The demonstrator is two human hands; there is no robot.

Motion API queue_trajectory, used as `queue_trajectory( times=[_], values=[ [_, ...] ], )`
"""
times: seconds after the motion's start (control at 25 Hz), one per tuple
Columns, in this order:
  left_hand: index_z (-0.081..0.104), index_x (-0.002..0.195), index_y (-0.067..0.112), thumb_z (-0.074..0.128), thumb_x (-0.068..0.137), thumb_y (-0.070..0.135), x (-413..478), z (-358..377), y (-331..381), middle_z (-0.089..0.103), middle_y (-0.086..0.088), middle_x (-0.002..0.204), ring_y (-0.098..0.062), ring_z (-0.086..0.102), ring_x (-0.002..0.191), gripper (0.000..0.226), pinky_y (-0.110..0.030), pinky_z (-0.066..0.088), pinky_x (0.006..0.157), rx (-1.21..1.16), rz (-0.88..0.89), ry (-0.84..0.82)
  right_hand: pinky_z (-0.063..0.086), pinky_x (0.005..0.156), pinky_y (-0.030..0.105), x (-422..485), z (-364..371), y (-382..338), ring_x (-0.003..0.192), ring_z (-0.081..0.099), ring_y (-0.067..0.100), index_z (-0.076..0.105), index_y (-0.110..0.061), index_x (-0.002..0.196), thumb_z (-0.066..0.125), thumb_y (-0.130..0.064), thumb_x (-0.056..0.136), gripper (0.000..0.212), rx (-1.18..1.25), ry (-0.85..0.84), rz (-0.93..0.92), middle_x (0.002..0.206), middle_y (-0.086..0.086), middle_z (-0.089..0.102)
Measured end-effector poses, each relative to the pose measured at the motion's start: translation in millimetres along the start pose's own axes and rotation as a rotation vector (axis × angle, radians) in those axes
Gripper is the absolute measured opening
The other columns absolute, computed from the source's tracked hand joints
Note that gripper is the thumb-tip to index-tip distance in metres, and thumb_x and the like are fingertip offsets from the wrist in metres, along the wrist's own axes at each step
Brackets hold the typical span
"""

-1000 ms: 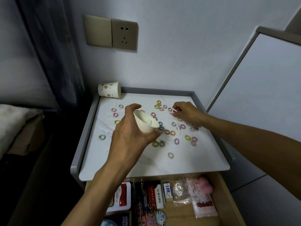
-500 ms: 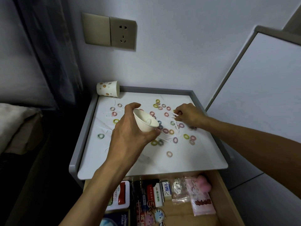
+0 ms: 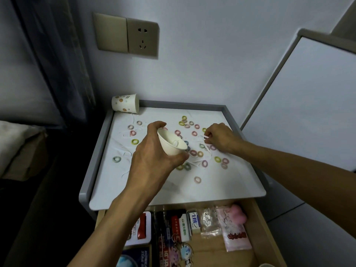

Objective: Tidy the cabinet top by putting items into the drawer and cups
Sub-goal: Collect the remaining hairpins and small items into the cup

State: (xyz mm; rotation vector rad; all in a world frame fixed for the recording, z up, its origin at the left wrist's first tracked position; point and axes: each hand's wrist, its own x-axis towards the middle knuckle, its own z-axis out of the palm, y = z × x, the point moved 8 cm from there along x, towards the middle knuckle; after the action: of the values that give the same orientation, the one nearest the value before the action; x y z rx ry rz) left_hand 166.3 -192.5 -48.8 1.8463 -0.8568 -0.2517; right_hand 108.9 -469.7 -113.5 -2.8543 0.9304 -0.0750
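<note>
Head view. The left hand [image 3: 152, 158] grips a white paper cup [image 3: 169, 145] above the middle of the cabinet top [image 3: 221, 185], thumb and fingers curled round its wall. The cup is tilted: its long axis slants, base toward the palm, mouth up and right toward the right hand [image 3: 221, 138], whose fingertips pinch a thin white strip [image 3: 204, 136]. Coloured rings [image 3: 135, 141] lie scattered on the white surface. A dotted cup [image 3: 125, 103] lies on its side in the back-left corner, mouth to the right. A grey rim [image 3: 96, 157] bounds the left, back and right edges – the front edge is flat and open above the open drawer [image 3: 212, 253]. There, a small box [image 3: 194, 222] bears blue letters, seemingly "TiB"; the red print on the pink sachet [image 3: 236, 234] is unreadable.
</note>
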Motion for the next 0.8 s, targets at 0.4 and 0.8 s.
queue_trajectory(
  times=[0.4, 0.8],
  values=[
    [0.039, 0.132, 0.033, 0.085, 0.066, 0.039, 1, -4, -2, 0.057, 0.007, 0.114, -0.017, 0.058, 0.098, 0.081, -0.026, 0.047, 0.072, -0.015, -0.004, 0.009, 0.054, 0.067, 0.033, 5, -28, -5, 0.073, 0.064, 0.018, 0.062, -0.012, 0.09, 0.057, -0.022, 0.096, 0.013, 0.194, 0.087, 0.057, 0.09, 0.007, 0.066],
    [0.034, 0.133, 0.038, 0.085, 0.064, 0.039, -3, 4, -1, 0.062, 0.009, 0.112, -0.014, 0.061, 0.094, 0.085, -0.03, 0.051, 0.072, 0.016, -0.002, -0.039, 0.044, 0.065, 0.01, -82, -103, -157, 0.072, 0.061, -0.003, 0.075, -0.021, 0.106, 0.068, -0.02, 0.089, 0.018, 0.222, -0.192, -0.553, 0.082, -0.02, 0.067]
  ],
)
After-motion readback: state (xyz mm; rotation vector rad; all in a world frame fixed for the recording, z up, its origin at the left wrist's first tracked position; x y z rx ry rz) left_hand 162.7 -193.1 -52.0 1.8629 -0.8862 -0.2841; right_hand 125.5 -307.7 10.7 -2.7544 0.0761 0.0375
